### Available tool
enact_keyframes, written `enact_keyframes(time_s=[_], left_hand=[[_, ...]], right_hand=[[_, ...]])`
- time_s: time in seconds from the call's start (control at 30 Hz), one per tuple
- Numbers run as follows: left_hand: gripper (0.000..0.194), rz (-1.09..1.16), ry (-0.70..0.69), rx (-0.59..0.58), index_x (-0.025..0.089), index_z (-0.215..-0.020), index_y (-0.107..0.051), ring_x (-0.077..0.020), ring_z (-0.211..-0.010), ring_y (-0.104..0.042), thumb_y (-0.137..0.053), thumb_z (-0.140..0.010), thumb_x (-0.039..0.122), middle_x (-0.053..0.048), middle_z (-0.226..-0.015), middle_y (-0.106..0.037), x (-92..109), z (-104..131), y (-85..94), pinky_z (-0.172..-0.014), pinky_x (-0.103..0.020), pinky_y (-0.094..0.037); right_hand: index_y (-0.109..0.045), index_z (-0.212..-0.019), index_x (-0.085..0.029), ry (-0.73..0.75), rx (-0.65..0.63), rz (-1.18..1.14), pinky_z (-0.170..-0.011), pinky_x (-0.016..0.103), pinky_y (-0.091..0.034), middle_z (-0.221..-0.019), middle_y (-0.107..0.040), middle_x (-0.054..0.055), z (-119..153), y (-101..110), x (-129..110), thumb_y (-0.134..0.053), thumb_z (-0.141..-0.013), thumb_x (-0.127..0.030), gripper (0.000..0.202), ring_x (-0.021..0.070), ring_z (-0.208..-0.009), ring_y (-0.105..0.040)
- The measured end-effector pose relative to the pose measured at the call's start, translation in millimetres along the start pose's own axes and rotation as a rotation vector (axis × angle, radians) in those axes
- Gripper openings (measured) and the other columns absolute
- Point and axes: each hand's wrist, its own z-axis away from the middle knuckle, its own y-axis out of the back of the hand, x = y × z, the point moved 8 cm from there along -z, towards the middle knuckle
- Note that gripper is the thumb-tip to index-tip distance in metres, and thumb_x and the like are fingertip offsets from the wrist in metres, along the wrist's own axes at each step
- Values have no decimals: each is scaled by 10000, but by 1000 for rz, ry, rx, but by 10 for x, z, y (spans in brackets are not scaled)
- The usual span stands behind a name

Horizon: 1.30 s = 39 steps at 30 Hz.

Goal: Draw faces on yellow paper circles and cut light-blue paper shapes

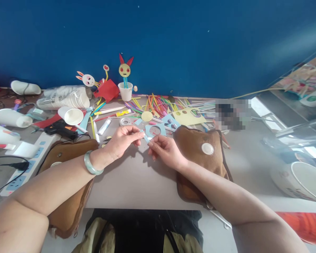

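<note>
Between my two hands, above the middle of the table, is a small light blue paper strip. My left hand, with a jade bangle on its wrist, pinches the strip's upper left end. Its lower right end is pinched by the thumb and fingers of my right hand. Just beyond them lies a light blue paper sheet with a round hole cut in it. A yellow paper circle and a roll of tape are also close behind the hands.
Brown cushions lie beneath both forearms. Coloured pipe cleaners spread along the blue wall. A paper cup holds a rabbit-faced figure. At left are a glue gun, a power strip and stacked paper cups; a paper bucket stands right.
</note>
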Motion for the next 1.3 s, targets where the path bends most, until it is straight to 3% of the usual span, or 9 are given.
enact_keyframes(time_s=[0.17,0.37,0.5,0.57,0.67,0.77,0.83,1.07,1.3], left_hand=[[273,118,-23,115,160,-723,-666,-75,-526,-562,-773,-726,412,10,-686,-664,-1,-40,102,-534,-226,-450],[246,94,67,-35,164,-792,-663,-105,-542,-592,-808,-696,339,30,-561,-627,-163,4,-78,-572,-237,-490],[196,103,78,-33,168,-765,-662,-107,-543,-593,-788,-703,305,30,-557,-629,-196,13,-91,-573,-241,-499],[183,93,66,-9,168,-756,-665,-108,-546,-593,-779,-706,302,29,-554,-628,-163,-8,-47,-572,-241,-499],[172,62,11,56,162,-737,-665,-103,-537,-583,-771,-707,295,25,-546,-622,-70,-52,67,-567,-238,-491],[170,65,-40,95,155,-742,-663,-93,-523,-574,-771,-705,282,23,-570,-627,-4,-83,150,-545,-230,-474],[170,73,-49,94,152,-749,-663,-89,-524,-576,-770,-706,277,20,-587,-633,5,-92,166,-536,-225,-468],[169,78,-27,56,151,-748,-633,-96,-529,-589,-750,-714,269,19,-565,-629,-14,-85,132,-548,-226,-491],[174,76,-20,57,149,-744,-617,-105,-525,-608,-730,-719,278,0,-586,-650,2,-82,108,-542,-233,-505]], right_hand=[[-546,-759,-188,-12,52,2,-463,217,-452,-635,-669,0,0,24,43,-670,-825,-573,410,90,-450,-545],[-555,-772,-190,-4,70,17,-457,224,-444,-627,-669,3,-7,22,53,-648,-842,-571,399,98,-447,-540],[-566,-770,-190,-4,23,104,-476,233,-449,-651,-687,14,-5,18,22,-600,-874,-567,392,104,-455,-553],[-592,-777,-187,7,4,257,-507,240,-445,-666,-696,19,-11,54,1,-556,-912,-514,356,113,-478,-567],[-657,-853,-185,68,65,724,-604,259,-427,-720,-711,26,-31,180,-65,-541,-930,-378,238,149,-604,-620],[-681,-992,-195,65,81,1193,-628,273,-377,-910,-717,61,-55,236,-81,-529,-928,-321,208,196,-781,-655],[-678,-1031,-197,4,26,1360,-597,276,-345,-1035,-681,85,-62,235,-47,-502,-939,-330,239,206,-839,-654],[-632,-1097,-210,-150,-97,1492,-577,279,-326,-1130,-596,93,7,232,-72,-535,-909,-357,257,213,-851,-653],[-606,-1099,-194,-231,-72,1492,-596,284,-334,-1109,-664,86,-14,302,-71,-555,-902,-268,216,225,-892,-657]])
